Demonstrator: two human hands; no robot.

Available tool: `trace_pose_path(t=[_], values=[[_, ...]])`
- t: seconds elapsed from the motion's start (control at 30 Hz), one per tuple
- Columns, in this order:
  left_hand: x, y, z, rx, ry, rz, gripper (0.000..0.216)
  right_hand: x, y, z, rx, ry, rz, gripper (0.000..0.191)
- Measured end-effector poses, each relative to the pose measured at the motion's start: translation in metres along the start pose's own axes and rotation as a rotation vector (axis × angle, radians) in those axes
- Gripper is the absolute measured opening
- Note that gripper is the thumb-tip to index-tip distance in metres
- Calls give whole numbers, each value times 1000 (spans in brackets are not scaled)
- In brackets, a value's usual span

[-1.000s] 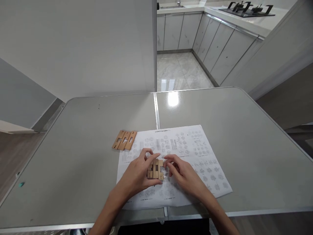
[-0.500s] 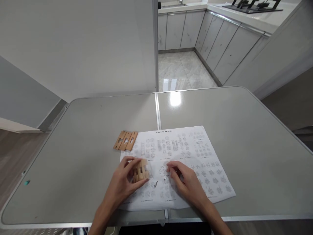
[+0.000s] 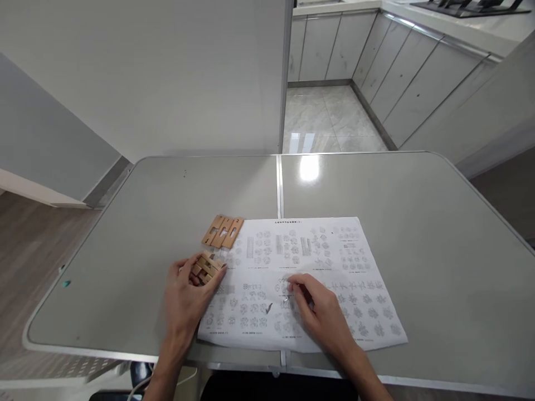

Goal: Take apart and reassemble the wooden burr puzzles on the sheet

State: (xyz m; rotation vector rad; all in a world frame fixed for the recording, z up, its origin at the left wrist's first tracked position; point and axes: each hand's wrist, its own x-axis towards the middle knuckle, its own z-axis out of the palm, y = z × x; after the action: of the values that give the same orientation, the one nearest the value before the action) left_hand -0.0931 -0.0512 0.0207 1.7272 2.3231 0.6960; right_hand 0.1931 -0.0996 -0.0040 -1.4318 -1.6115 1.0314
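Observation:
My left hand (image 3: 183, 289) is curled around a small wooden interlocking puzzle (image 3: 207, 267), thumb on one side and fingers on the other. The puzzle is built of crossed light-wood bars and sits over the left edge of a printed sheet (image 3: 251, 273). Just beyond it lie flat wooden pieces (image 3: 223, 231), side by side, with slots and printed numbers. My right hand (image 3: 320, 305) rests low over the middle of the sheet, thumb and fingers pinched together. Whether anything is between those fingertips is hidden. The sheet carries rows of small line diagrams.
The sheet lies across the seam (image 3: 280, 189) of a grey folding table (image 3: 376, 189) with a metal rim. A small teal bit (image 3: 66, 284) is near the left edge. Beyond the table stand a white wall (image 3: 188, 78) and kitchen cabinets (image 3: 321, 47).
My left hand has carried the wooden puzzle leftward, off the middle of the sheet, and the puzzle is turned. My right hand stays in nearly the same place. The camera view has shifted slightly.

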Motion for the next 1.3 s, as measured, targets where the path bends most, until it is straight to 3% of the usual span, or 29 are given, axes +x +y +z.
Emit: trace_pose_path(t=[0.2,0.37,0.63,0.8,0.93,1.1,1.3], values=[[-8,8,14,41,69,8,68,-2,0,-4,14,-26,35,23],[-14,11,15,58,77,1,83,-3,1,-6,-10,-60,14,24],[-16,1,15,-199,152,10,76,-22,4,-20,47,-68,-17,24],[-19,-12,18,-435,164,-108,51,-66,25,-41,30,96,83,23],[-21,-17,19,-557,155,-177,45,-91,41,-43,-53,245,134,25],[-21,-18,18,-584,165,-151,42,-94,43,-27,-160,434,49,27],[-19,-21,20,-590,175,-142,38,-90,43,-20,-250,504,-43,28]])
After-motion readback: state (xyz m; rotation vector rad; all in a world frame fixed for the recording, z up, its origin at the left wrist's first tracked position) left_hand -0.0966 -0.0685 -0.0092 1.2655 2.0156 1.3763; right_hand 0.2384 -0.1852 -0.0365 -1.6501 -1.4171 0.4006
